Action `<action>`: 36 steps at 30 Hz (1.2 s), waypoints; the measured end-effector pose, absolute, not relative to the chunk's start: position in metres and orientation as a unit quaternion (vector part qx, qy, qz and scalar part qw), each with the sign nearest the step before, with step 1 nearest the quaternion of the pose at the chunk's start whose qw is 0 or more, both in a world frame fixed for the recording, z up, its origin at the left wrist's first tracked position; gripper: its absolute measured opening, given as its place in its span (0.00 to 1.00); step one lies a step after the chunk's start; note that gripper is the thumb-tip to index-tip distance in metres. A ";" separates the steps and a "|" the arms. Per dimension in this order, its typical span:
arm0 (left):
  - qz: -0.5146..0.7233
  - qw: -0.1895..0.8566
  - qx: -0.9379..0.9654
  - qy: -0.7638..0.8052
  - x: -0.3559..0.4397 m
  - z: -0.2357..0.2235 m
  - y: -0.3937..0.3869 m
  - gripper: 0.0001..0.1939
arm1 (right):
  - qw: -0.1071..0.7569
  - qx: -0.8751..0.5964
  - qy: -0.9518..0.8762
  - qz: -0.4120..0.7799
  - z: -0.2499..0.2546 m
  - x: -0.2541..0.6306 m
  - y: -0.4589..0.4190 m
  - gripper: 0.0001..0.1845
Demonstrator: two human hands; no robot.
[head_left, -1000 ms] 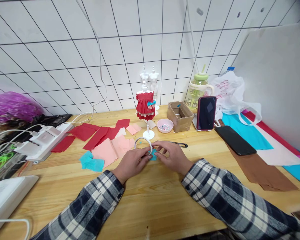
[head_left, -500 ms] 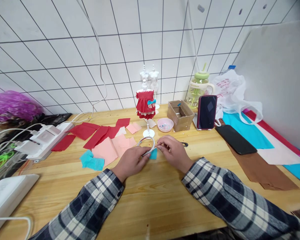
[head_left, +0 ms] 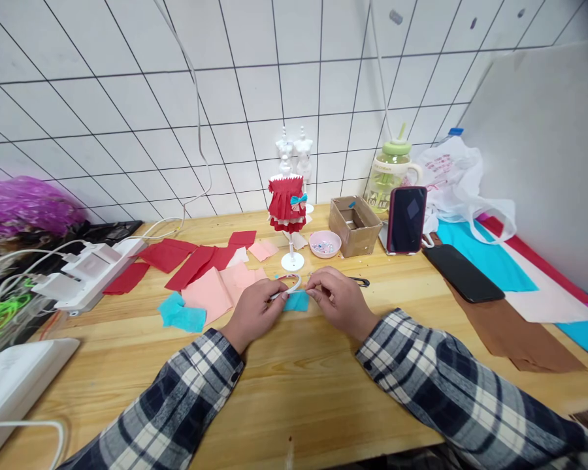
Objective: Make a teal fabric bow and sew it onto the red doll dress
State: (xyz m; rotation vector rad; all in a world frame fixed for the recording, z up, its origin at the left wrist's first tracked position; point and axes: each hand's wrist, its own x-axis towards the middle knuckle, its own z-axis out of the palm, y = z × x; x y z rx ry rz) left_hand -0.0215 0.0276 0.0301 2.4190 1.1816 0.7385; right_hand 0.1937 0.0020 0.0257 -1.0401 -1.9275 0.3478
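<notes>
My left hand is closed on a narrow white roll of tape, gripping its left side between thumb and fingers. The roll is tilted nearly flat. My right hand pinches close to the roll's right edge, on what looks like the tape's loose end; it is too small to see well. Under the roll, on the table, lies a small blue paper piece. Just behind stands a white mini dress form wearing a red ruffled paper dress with a blue and pink bow.
Red sheets, pink sheets and crumpled blue paper lie to the left. A bead bowl, cardboard box and black-handled tool sit behind my right hand. Phones and coloured sheets are at right, a power strip at left.
The roll of tape has tipped from more upright to nearly flat. My right hand has drawn slightly right and pinches at the roll's edge; more of the blue piece shows.
</notes>
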 end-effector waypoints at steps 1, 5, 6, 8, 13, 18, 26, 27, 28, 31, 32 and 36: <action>0.268 0.183 0.846 0.422 -0.021 0.030 0.028 0.14 | 0.445 -0.417 -0.781 0.138 0.026 0.193 0.002 0.07; 0.315 0.238 0.805 0.443 -0.019 0.032 0.027 0.13 | 0.445 -0.392 -0.795 0.123 0.026 0.189 -0.002 0.07; 0.326 0.256 0.791 0.449 -0.018 0.032 0.027 0.14 | 0.447 -0.387 -0.798 0.119 0.026 0.189 -0.003 0.07; 0.341 0.291 0.767 0.459 -0.016 0.034 0.025 0.14 | 0.450 -0.378 -0.802 0.111 0.026 0.187 -0.004 0.06; 0.355 0.316 0.746 0.466 -0.011 0.036 0.020 0.13 | 0.460 -0.362 -0.805 0.100 0.023 0.186 -0.004 0.05; 0.418 0.267 0.693 0.523 -0.028 0.032 0.036 0.12 | 0.511 -0.335 -0.786 0.093 0.029 0.189 -0.008 0.04; 0.224 -0.004 0.812 0.540 -0.046 0.028 0.056 0.14 | 0.491 -0.428 -0.723 0.230 0.024 0.195 -0.002 0.04; 0.194 -0.019 0.827 0.528 -0.042 0.028 0.055 0.15 | 0.487 -0.439 -0.715 0.244 0.023 0.195 0.000 0.04; 0.175 -0.031 0.833 0.523 -0.038 0.028 0.053 0.15 | 0.480 -0.446 -0.711 0.255 0.021 0.195 0.002 0.04; 0.178 -0.073 0.823 0.534 -0.033 0.030 0.048 0.17 | 0.458 -0.458 -0.708 0.281 0.021 0.194 0.005 0.03; 0.195 -0.083 0.815 0.540 -0.033 0.032 0.046 0.19 | 0.451 -0.461 -0.707 0.291 0.021 0.194 0.005 0.03; 0.268 0.016 0.830 0.490 -0.028 0.035 0.037 0.19 | 0.437 -0.475 -0.693 0.321 0.022 0.193 0.006 0.04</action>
